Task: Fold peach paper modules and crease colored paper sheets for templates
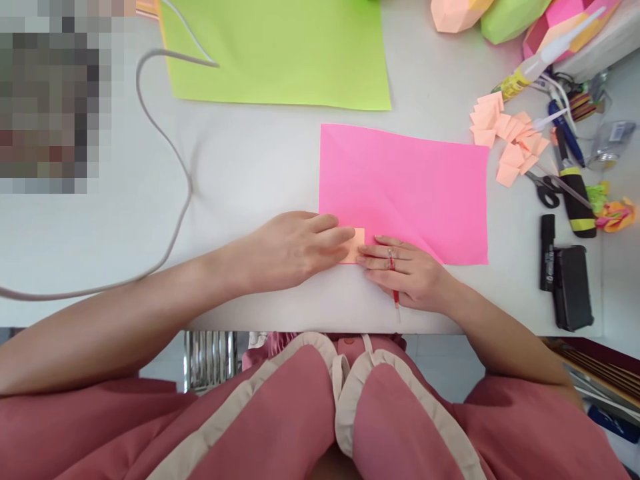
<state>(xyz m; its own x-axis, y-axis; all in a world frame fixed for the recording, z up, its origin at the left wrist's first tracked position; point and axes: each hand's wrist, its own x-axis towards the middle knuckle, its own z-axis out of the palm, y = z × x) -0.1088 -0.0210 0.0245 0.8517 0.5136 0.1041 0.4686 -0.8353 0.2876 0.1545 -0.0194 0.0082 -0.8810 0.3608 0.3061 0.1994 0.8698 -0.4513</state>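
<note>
A small peach paper square point(358, 241) lies over the lower left corner of a pink paper sheet point(410, 187). My left hand point(300, 250) presses the square down from the left, its fingers close together. From the right, the fingertips of my right hand point(413, 273) touch the square's edge. A thin red pen point(396, 297), perhaps a refill, is held threaded between my right fingers, its clear end pointing toward me. Part of the square is hidden under my left fingers.
A green sheet point(280, 60) lies at the back, with a white cable point(187, 180) at left. To the right are peach paper pieces point(513, 137), a glue bottle point(520, 80), scissors point(547, 190), a cutter point(577, 193), a black marker point(547, 253) and a black case point(573, 288).
</note>
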